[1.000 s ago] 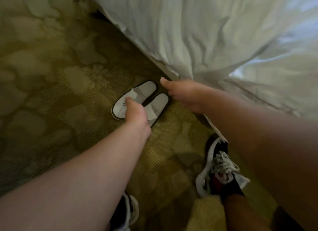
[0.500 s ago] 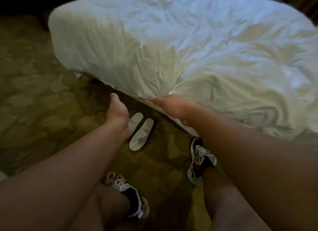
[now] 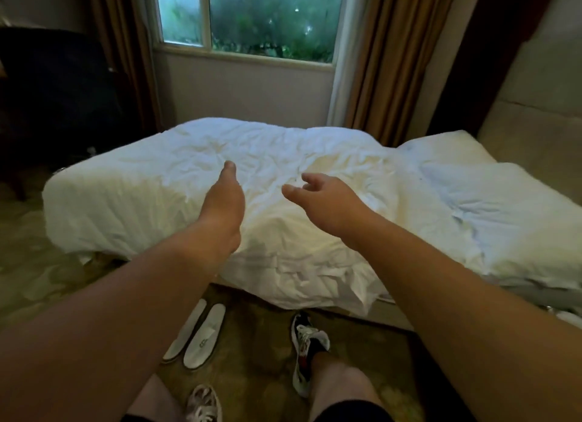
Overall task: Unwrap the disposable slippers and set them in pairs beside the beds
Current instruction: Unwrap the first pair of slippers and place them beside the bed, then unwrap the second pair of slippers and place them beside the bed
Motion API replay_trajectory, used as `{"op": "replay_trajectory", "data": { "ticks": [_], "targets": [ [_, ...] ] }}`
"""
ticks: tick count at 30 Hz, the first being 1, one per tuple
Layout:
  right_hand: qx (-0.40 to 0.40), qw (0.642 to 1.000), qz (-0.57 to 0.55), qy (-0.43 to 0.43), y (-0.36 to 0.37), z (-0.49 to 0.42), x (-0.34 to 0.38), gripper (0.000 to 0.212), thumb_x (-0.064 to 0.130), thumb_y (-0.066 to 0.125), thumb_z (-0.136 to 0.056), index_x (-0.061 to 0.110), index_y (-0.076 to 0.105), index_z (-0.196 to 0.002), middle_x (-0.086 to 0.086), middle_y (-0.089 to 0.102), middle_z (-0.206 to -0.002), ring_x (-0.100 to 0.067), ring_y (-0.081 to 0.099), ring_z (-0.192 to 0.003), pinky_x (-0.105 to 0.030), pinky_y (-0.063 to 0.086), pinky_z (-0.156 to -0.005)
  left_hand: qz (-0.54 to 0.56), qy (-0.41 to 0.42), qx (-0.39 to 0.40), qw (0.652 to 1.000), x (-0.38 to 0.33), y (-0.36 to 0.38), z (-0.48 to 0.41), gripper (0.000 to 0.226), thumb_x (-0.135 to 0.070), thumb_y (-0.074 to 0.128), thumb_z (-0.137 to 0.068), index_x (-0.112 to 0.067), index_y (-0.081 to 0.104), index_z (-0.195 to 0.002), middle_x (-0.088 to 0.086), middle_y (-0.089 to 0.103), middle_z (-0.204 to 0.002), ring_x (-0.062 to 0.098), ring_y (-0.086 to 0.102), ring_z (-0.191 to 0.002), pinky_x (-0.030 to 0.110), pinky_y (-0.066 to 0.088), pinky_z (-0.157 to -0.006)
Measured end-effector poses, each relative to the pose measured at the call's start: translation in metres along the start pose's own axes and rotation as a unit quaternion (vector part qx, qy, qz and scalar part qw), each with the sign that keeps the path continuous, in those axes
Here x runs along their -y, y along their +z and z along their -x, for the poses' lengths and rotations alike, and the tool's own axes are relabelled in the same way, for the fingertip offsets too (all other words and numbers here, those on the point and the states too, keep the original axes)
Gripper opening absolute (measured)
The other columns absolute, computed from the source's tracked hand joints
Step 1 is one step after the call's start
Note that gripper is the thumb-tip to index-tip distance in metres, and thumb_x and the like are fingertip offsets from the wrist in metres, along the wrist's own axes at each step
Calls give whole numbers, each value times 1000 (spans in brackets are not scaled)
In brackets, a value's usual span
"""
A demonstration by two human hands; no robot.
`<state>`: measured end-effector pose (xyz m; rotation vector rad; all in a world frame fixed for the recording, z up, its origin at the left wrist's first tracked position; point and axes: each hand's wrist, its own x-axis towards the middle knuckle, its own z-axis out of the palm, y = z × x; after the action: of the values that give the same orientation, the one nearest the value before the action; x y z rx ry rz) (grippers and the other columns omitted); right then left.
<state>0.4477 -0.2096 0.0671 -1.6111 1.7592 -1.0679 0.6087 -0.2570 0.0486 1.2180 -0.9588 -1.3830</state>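
**One pair set beside bed; nothing held in hands**

A pair of white slippers (image 3: 196, 335) is seen on the carpet (image 3: 37, 277), below and nearer than the left hand (image 3: 224, 201), partly hidden under the left forearm. They lie unwrapped, side by side and touching, toes toward the bed (image 3: 157, 185), just beside its hanging cover. No wrapper is seen on or near them.

Both hands are raised over the bed cover, apart from each other. The left hand is seen edge-on w/ thumb up, fingers hidden from view, so its spread can't be told; nothing is seen in it. The right hand (image 3: 324, 198) is held loosely open, fingers curled, empty.

Judged progress: for this bed, the job looks done — pair unwrapped, matched, placed. The task says "beds", plural; only one bed is visible here, so other pairs and other bedsides can't be checked. No further wrapped slippers are in view. Remaining work, if any, probably lies outside the frame.
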Motion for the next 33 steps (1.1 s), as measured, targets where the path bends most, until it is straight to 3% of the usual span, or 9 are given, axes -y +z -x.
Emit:
{"op": "replay_trajectory", "data": {
  "ticks": [3, 6, 10, 14, 20, 26, 30, 31, 33],
  "targets": [
    [-74, 997, -25, -16, -41, 37, 6, 77, 58, 63, -82, 24, 39, -147, 0, 52, -143, -16, 53, -124, -29, 41, -88, -24, 25, 38, 999, -17, 28, 29, 79, -73, 31, -82, -31, 45, -148, 1, 50, -151, 31, 49, -134, 52, 35, -114],
    [-130, 991, -31, -21, -72, 74, 5, 77, 57, 64, -81, 27, 39, -147, 1, 53, -142, -15, 54, -121, -29, 43, -88, -40, 43, 71, 996, -24, 53, 57, 75, -71, 31, -88, -29, 41, -150, 3, 43, -156, 32, 44, -138, 53, 34, -115],
    [-170, 985, -16, -20, -110, 116, 2, 75, 55, 64, -83, 30, 37, -148, 4, 51, -143, -9, 51, -113, -30, 46, -90, -57, 79, 108, 989, -27, 86, 91, 67, -65, 31, -97, -28, 38, -152, 2, 39, -158, 28, 40, -141, 36, 33, -104],
    [-214, 977, -5, -13, -148, 149, -2, 74, 52, 66, -84, 28, 37, -148, 2, 51, -144, -8, 49, -110, -26, 40, -84, -78, 119, 157, 977, -33, 120, 120, 66, -63, 30, -98, -26, 43, -150, 3, 45, -154, 28, 46, -135, 43, 40, -108],
    [-266, 964, 6, 9, -197, 182, -13, 71, 50, 65, -86, 28, 37, -148, 1, 50, -145, -17, 52, -122, -28, 45, -85, -126, 162, 224, 953, -31, 167, 155, 71, -66, 27, -94, -29, 35, -154, 0, 39, -158, 26, 38, -142, 51, 32, -117],
    [-302, 952, 4, 43, -246, 209, -55, 69, 49, 66, -87, 30, 38, -147, 2, 51, -144, -9, 49, -109, -14, 40, -68, -237, 265, 276, 893, 6, 218, 181, 66, -62, 27, -100, -29, 26, -157, -4, 25, -165, 20, 25, -150, 38, 20, -117],
    [-324, 941, -30, 93, -276, 225, -108, 70, 44, 69, -85, 27, 40, -146, -1, 50, -144, -20, 52, -125, -39, 48, -99, -278, 292, 328, 854, 47, 249, 194, 71, -65, 36, -97, -31, 23, -158, -7, 19, -167, 14, 17, -152, 35, 14, -119],
    [-328, 938, -34, 108, -282, 228, -124, 70, 44, 70, -84, 27, 41, -146, -1, 51, -143, -20, 52, -125, -40, 48, -99, -296, 297, 342, 841, 58, 256, 196, 72, -66, 36, -97, -32, 21, -158, -8, 16, -167, 12, 15, -152, 36, 12, -121],
    [-337, 930, -39, 139, -291, 232, -158, 71, 45, 71, -82, 27, 42, -145, 0, 52, -141, -17, 55, -117, -31, 51, -86, -328, 300, 363, 819, 77, 272, 199, 74, -68, 36, -95, -36, 17, -158, -11, 12, -168, 10, 11, -153, 37, 11, -124]
  ]
}}
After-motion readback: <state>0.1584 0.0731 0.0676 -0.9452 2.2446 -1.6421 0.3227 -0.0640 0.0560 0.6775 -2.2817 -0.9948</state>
